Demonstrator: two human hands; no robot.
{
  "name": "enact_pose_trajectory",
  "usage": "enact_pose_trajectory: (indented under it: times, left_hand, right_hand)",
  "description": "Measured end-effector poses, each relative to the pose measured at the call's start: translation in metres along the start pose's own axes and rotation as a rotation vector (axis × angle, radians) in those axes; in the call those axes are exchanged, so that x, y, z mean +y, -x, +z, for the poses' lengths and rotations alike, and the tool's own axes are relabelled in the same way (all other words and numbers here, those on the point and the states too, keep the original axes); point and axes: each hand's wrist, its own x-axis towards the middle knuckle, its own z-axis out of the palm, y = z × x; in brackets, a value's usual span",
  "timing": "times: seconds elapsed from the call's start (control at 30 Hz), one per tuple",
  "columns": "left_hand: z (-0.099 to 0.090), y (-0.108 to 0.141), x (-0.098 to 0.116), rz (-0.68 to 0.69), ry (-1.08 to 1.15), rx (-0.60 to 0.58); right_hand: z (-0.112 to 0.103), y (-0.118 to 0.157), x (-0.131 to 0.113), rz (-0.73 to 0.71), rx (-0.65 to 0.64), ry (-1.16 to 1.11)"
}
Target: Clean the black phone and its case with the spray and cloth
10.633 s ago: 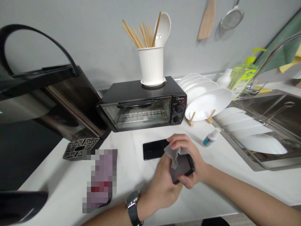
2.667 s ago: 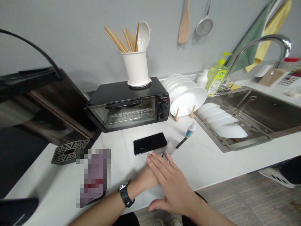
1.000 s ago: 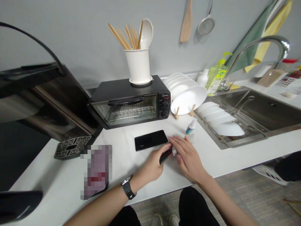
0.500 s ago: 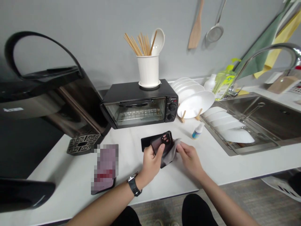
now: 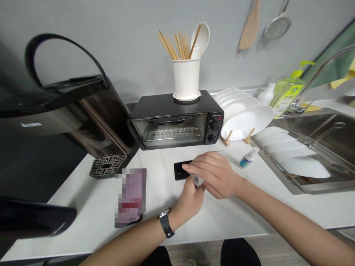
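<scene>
My left hand [image 5: 191,199] is closed on a phone, which is almost wholly hidden behind my hands at this moment. My right hand [image 5: 217,173] comes over the top, its fingers curled round a thin grey cloth [image 5: 198,180] against the phone. A small piece of the cloth shows between the two hands. Just behind them, a flat black slab like a second phone [image 5: 181,170] lies on the white counter [image 5: 158,192]. To the right stands a small spray bottle [image 5: 247,159] with a blue label and white top.
A black toaster oven [image 5: 177,129] stands behind, carrying a white cup [image 5: 186,79] of chopsticks and a ladle. White plates [image 5: 248,122] in a rack and a sink [image 5: 294,188] are right. At left are a pixelated phone-shaped object [image 5: 131,195] and a black drinks machine [image 5: 108,122].
My right hand has swung left and over the phone with the cloth, covering it. My left hand has turned, so the phone's back no longer shows. The view has shifted slightly.
</scene>
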Motion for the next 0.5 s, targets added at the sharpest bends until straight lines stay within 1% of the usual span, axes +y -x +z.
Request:
enact_pose_trajectory:
  times: [0.1,0.17,0.2,0.33,0.4,0.5]
  left_hand:
    - [0.000,0.001,0.005,-0.042,0.040,-0.077]
    - [-0.001,0.001,0.010,-0.084,0.028,-0.097]
    - [-0.001,0.001,0.013,-0.082,0.022,-0.108]
    - [-0.002,-0.002,0.023,0.054,0.052,-0.203]
    - [-0.001,0.000,0.021,0.083,0.058,-0.223]
    - [0.002,0.007,0.007,0.055,0.041,-0.190]
  right_hand:
    - [-0.005,0.008,0.005,-0.030,-0.006,-0.031]
    - [-0.012,0.017,0.010,-0.005,0.013,-0.041]
    - [-0.017,0.022,0.012,0.007,0.035,-0.034]
    - [-0.026,0.035,0.017,0.035,0.169,0.082]
    - [-0.025,0.036,0.013,0.060,0.175,0.106]
    - [-0.017,0.030,-0.001,0.041,0.116,0.062]
